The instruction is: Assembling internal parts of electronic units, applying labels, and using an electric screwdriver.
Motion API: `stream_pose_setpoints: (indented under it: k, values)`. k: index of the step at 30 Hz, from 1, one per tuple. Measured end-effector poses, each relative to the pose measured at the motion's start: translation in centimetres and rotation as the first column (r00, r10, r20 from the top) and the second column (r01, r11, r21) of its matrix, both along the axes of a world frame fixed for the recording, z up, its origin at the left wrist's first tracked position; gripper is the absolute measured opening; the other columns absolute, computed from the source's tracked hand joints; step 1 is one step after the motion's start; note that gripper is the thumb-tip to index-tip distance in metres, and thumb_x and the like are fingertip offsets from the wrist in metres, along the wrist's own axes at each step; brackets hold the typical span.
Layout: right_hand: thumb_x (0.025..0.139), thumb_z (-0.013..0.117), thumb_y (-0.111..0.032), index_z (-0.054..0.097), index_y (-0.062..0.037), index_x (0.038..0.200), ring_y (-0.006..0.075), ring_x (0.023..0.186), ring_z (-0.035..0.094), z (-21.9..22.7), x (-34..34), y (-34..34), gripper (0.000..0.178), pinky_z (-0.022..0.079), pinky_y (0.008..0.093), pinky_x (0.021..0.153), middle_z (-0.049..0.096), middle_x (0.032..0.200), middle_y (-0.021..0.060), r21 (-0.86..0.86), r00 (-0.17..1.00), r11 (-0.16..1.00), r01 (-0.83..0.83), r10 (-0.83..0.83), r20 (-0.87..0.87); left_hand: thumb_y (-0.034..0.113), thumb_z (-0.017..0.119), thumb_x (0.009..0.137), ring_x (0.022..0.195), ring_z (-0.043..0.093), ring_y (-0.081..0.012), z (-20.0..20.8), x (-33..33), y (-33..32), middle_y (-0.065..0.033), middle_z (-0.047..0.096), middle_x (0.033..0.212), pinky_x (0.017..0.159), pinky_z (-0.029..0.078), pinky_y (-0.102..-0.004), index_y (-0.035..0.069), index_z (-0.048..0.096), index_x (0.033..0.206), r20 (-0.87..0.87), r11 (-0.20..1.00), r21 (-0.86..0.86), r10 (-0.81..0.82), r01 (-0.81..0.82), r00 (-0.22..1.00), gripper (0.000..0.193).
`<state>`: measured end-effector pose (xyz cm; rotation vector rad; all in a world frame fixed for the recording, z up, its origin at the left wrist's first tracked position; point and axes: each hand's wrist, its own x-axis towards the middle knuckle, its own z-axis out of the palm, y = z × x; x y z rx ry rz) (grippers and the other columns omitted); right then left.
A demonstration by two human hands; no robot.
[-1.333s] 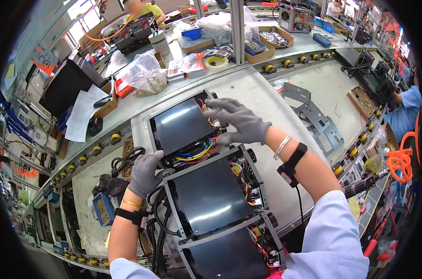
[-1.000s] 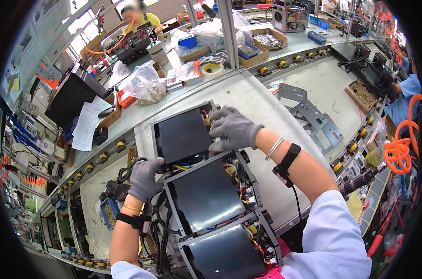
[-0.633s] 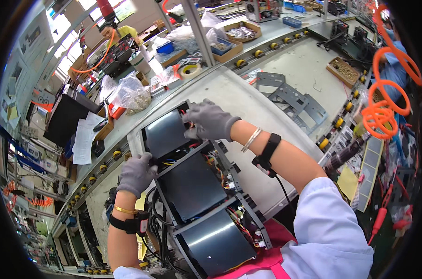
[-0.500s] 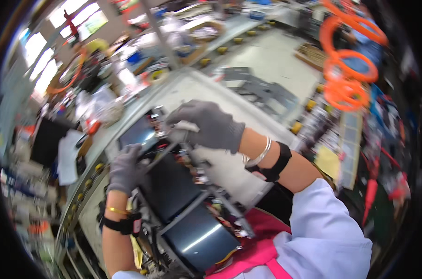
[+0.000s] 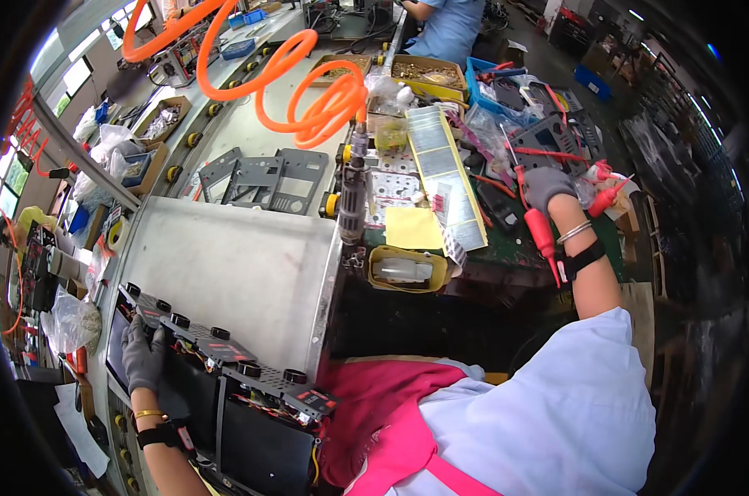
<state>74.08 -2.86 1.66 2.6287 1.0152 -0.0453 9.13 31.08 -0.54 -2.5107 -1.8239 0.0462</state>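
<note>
Your right hand (image 5: pixel 546 183) has left the dark panels and now closes around a red-handled tool (image 5: pixel 541 231) on the side bench. Your left hand (image 5: pixel 143 357) still grips the panel assembly (image 5: pixel 225 364).

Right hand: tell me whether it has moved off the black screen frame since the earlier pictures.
Yes. The right hand has left the screen frame and reached out right to the side bench, among red-handled tools.

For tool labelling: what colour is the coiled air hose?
Orange; the coiled hose shows clearly in the head view.

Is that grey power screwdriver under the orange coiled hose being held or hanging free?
Hanging free. The power screwdriver dangles upright beneath the orange coiled hose; the right hand is apart from it, among red-handled tools.
</note>
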Motion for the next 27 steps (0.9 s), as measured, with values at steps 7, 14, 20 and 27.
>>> stream_pose_setpoints:
  k: [7,14,20,27]
  values:
    - [0.066,0.075,-0.032,0.050,-0.0017,0.117,0.0400,0.105,0.060,-3.5,0.7,-3.8,0.064,0.048,0.0435,0.089,0.062,0.111,0.0260,0.012,0.944,0.975,0.220,-0.209,-0.257,0.048,0.052,0.088,0.138,0.028,-0.0383,0.6,1.9,-1.7,-0.0169,0.038,0.147,0.115,0.021,-0.0426,0.004,0.033,0.144,-0.090,0.990,-0.043,0.129,-0.133,0.988,0.073]
    - [0.058,0.075,-0.017,0.060,-0.0052,0.101,0.0333,0.088,0.063,5.6,-7.8,-3.0,0.047,0.050,0.0407,0.079,0.064,0.093,0.0149,0.623,0.852,0.688,-0.373,0.520,-0.064,0.048,0.059,0.082,0.134,0.035,-0.0357,0.4,2.4,-1.4,-0.0155,0.042,0.144,0.112,0.026,-0.0408,0.011,0.034,0.145,0.038,0.997,0.046,0.057,-0.059,0.998,0.078]
    - [0.060,0.082,-0.015,0.058,-0.0085,0.104,0.0247,0.087,0.063,11.0,-25.2,11.7,0.051,0.050,0.0352,0.078,0.061,0.096,0.0091,0.916,0.198,-0.052,-0.397,0.970,0.141,0.053,0.067,0.073,0.132,0.038,-0.0364,1.5,0.6,-2.4,-0.0155,0.047,0.140,0.112,0.028,-0.0389,0.004,0.037,0.142,-0.048,0.990,0.012,0.140,-0.140,0.989,0.090]
    - [0.066,0.082,-0.023,0.058,-0.0093,0.105,0.0234,0.088,0.066,6.5,-39.4,33.9,0.048,0.053,0.0342,0.078,0.066,0.096,0.0109,0.996,0.099,-0.085,0.041,0.992,0.080,0.052,0.066,0.074,0.131,0.038,-0.0363,1.6,2.7,-2.3,-0.0145,0.050,0.136,0.112,0.026,-0.0389,0.003,0.036,0.142,-0.085,0.997,-0.018,0.080,-0.082,0.993,0.089]
